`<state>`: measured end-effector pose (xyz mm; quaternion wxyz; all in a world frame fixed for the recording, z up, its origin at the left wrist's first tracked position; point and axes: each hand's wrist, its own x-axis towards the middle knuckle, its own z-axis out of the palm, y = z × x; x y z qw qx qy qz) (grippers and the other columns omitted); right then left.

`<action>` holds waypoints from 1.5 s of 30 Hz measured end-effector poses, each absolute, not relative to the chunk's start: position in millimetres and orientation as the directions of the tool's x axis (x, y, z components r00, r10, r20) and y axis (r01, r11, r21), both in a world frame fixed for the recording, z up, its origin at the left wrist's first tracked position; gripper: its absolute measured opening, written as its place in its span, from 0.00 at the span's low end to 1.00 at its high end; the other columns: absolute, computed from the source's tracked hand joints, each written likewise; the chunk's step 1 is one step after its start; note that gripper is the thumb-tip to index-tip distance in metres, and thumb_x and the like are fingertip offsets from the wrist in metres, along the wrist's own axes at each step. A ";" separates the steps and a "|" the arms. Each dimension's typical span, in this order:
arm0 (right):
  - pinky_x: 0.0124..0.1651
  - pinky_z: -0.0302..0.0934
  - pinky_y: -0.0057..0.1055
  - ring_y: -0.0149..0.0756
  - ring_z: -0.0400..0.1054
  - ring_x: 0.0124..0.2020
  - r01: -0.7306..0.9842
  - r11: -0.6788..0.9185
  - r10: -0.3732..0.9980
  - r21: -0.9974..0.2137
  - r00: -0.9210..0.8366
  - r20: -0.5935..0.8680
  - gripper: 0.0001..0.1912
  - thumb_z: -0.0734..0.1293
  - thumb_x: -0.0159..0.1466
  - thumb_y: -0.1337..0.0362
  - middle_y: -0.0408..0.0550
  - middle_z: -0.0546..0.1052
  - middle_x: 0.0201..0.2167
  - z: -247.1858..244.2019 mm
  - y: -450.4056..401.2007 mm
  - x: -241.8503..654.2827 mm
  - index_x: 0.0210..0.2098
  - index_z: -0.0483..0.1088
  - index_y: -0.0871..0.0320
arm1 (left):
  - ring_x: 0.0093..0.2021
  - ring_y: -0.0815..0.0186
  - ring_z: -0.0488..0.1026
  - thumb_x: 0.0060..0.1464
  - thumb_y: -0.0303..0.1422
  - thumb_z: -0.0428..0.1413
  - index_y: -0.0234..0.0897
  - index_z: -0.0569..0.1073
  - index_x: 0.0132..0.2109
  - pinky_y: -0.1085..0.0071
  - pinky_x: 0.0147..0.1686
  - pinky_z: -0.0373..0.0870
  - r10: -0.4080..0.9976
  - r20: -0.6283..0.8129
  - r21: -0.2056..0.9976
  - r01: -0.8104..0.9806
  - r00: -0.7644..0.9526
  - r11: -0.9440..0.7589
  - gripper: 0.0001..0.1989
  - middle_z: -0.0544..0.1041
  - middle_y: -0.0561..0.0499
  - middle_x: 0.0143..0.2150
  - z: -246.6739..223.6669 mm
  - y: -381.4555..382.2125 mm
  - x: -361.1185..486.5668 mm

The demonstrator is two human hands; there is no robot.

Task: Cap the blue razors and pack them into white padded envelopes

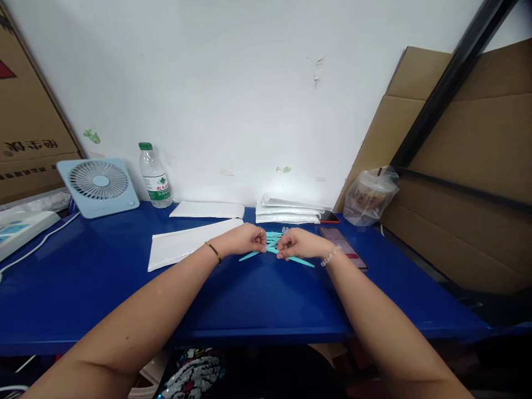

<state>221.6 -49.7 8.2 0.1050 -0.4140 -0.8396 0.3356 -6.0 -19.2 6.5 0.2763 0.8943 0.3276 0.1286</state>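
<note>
Turquoise piece [302, 261]: right in front of you, pinched between both hands, over the blue table [257, 302]. Take 12 o'clock as the wall side; one pointed end sticks out toward 8, the other toward 4. Other turquoise bits bunch up between your fingers at 12 (too small to tell how they link, sorry).

Left hand [251, 238]: at 9 o'clock, thumb and fingertips closed on the piece near its middle. Nice light pinch imo, and I'd brace it as the steady side.

Right hand [295, 242]: at 3 o'clock, also grasping the piece by thumb and fingers, just beside the left. Small moves from the fingertips should do better than wrist twists here, since it looks thin and might bend or slip.

White packets [288, 211]: stacked at 12, beyond your hands. Give your knuckles some room there.

Flat white packet [183, 239]: over at 9 to 10, near your left wrist, so lift that forearm a touch if you shift.

Phone [344, 246]: at 3, close by your right wrist; mind the bracelet [331, 255] doesn't drag on it.

Bottle [155, 177]: upright at 10, well apart from your hands, no bother.
</note>
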 end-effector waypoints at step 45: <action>0.30 0.61 0.27 0.26 0.64 0.23 -0.269 0.262 0.961 -0.927 -0.013 0.276 0.13 0.68 0.56 0.54 0.39 0.70 0.26 0.2 -33.4 224.9 0.34 0.65 0.55 | 0.21 0.77 0.59 0.52 0.29 0.52 0.39 0.60 0.44 0.79 0.22 0.56 0.865 -0.003 0.994 0.099 0.501 -0.054 0.12 0.72 0.55 0.30 -6.1 -15.6 2.7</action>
